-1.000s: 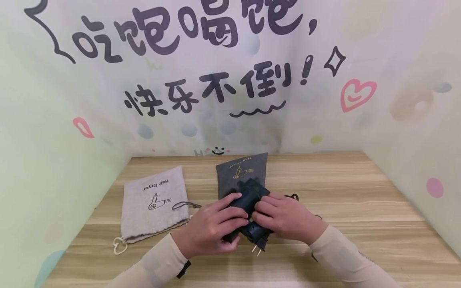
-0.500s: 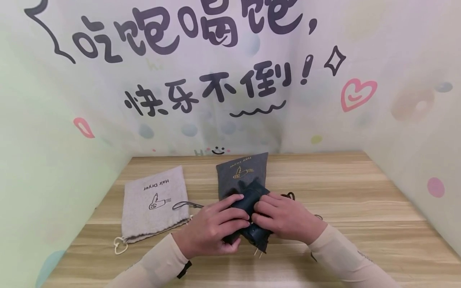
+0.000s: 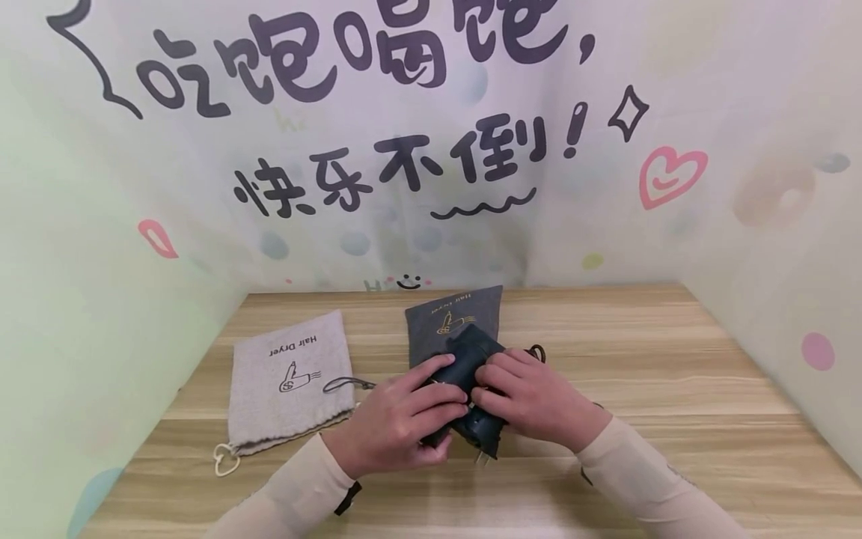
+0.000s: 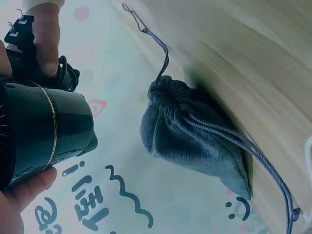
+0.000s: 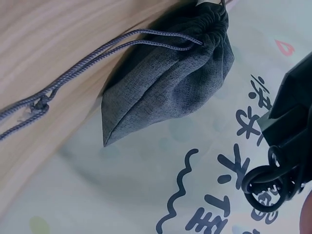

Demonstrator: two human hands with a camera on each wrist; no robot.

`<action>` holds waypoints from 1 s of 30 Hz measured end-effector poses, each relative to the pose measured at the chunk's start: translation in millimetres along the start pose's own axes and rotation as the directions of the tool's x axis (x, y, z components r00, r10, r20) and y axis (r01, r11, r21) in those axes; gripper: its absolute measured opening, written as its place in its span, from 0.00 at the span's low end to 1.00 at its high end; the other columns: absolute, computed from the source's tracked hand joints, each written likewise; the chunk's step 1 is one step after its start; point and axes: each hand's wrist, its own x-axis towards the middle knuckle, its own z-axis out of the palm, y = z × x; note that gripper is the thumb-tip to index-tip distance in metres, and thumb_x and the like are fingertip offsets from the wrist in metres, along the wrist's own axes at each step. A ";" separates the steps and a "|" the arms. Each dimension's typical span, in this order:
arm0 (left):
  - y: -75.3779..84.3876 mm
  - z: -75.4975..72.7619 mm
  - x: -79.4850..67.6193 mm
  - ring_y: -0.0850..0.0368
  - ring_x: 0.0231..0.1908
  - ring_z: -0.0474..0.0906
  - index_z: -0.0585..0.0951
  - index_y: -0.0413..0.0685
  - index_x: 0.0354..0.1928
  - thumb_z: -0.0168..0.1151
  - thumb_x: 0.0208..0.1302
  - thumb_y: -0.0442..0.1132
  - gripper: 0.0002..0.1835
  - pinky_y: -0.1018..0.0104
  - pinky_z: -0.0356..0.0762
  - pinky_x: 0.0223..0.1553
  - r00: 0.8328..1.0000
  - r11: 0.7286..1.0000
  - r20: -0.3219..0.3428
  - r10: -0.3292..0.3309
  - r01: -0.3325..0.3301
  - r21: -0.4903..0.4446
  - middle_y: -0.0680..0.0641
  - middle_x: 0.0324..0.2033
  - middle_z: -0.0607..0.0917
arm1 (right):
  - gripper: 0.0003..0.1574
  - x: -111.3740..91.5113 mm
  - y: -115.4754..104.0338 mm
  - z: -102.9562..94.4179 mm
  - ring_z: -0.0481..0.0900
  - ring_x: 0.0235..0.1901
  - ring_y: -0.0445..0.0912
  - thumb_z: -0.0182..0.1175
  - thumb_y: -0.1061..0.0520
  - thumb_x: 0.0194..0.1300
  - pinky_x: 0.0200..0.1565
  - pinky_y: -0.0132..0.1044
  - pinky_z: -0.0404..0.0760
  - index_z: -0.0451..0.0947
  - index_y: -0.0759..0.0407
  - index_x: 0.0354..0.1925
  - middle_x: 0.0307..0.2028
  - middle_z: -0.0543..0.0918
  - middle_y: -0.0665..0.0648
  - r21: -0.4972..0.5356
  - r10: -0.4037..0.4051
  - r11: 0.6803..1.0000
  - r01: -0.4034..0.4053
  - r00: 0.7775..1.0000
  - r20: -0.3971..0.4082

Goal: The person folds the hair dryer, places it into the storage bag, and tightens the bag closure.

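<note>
Between my left hand (image 3: 402,423) and right hand (image 3: 535,397) is a dark-green cylindrical plastic hair dryer (image 3: 471,350); behind it, on a brown wood-grain table (image 3: 640,352), a grey cloth drawstring bag (image 3: 444,322); leftward, a flat beige cloth pouch (image 3: 289,385).

Head looks down, wrists closer; all share dryer (image 4: 41,127).

Two drawstring bags (image 3: 252,389) are counted: one beige, one grey. One hair dryer (image 4: 68,117) is seen, with one plug (image 4: 20,36) and two prongs (image 4: 21,14). One left hand (image 3: 397,427) and one right hand (image 3: 535,397) are shown; two sleeves (image 3: 286,486) are worn. One desk (image 3: 660,352) is seen. Eight large characters (image 3: 405,161) and one star (image 3: 628,87) are printed on the backdrop (image 3: 572,232).
</note>
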 end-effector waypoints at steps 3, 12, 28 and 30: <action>-1.5 -1.6 -0.7 0.38 0.58 0.76 0.86 0.44 0.42 0.55 0.56 0.40 0.15 0.57 0.75 0.57 1.000 1.000 0.006 -0.006 0.006 0.010 0.49 0.45 0.84 | 0.11 0.5 1.0 0.3 0.75 0.42 0.49 0.59 0.50 0.70 0.46 0.45 0.76 0.75 0.55 0.44 0.43 0.77 0.53 0.008 0.022 1.000 -0.022 1.000 0.010; -8.1 -6.4 -6.6 0.37 0.58 0.76 0.85 0.43 0.42 0.56 0.55 0.39 0.15 0.55 0.76 0.56 1.000 1.000 -0.004 0.012 -0.012 0.005 0.47 0.46 0.83 | 0.38 -1.2 2.4 -7.3 0.74 0.50 0.53 0.79 0.48 0.42 0.56 0.48 0.72 0.76 0.55 0.51 0.48 0.77 0.56 0.038 0.143 0.988 -0.149 0.982 0.125; -14.9 -11.5 -14.4 0.39 0.59 0.75 0.85 0.45 0.44 0.68 0.47 0.37 0.18 0.56 0.73 0.59 0.996 0.999 0.082 0.028 -0.026 -0.027 0.46 0.52 0.82 | 0.29 -5.5 5.4 -10.5 0.76 0.52 0.50 0.64 0.59 0.52 0.55 0.45 0.77 0.78 0.54 0.56 0.49 0.79 0.54 0.109 0.109 0.985 -0.133 0.974 0.201; -15.4 -11.1 -15.0 0.40 0.60 0.74 0.85 0.45 0.44 0.69 0.47 0.37 0.18 0.56 0.72 0.61 0.996 0.999 0.088 0.021 -0.018 -0.040 0.45 0.54 0.81 | 0.30 -5.6 5.5 -12.2 0.76 0.52 0.50 0.66 0.59 0.52 0.55 0.44 0.77 0.77 0.54 0.56 0.49 0.79 0.53 0.119 0.100 0.985 -0.127 0.973 0.210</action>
